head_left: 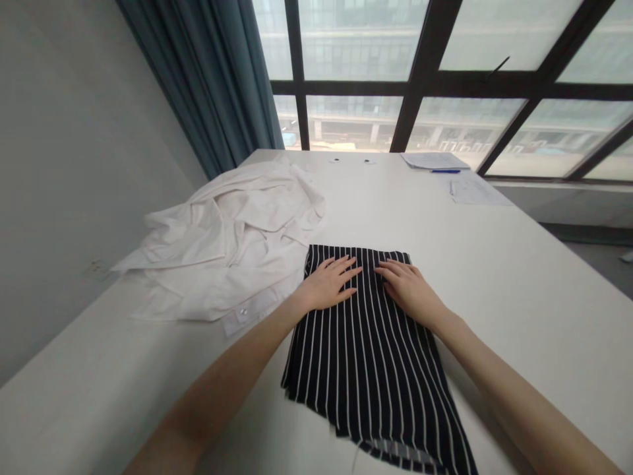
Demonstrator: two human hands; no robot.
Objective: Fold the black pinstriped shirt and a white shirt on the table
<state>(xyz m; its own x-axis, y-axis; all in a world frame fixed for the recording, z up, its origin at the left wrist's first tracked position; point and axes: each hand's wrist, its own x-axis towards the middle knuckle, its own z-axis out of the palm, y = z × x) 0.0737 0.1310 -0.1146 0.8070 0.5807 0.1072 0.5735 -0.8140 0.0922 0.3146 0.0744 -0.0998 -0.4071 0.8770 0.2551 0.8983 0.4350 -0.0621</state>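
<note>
A black garment with thin white stripes lies folded on the white table, its far edge straight and its near hem uneven and partly open. My left hand rests flat on its upper left part with the fingers spread. On the upper right part lies my right hand, palm down, fingers stretched toward the middle. Both hands press on the cloth without gripping it. Left of the garment, close to my left hand, a crumpled white shirt is heaped, with a buttoned cuff at its near side.
The white table reaches to a wide window with dark frames. Papers and a blue pen lie at the far right, with another sheet nearer. A grey wall and a blue curtain border the left side.
</note>
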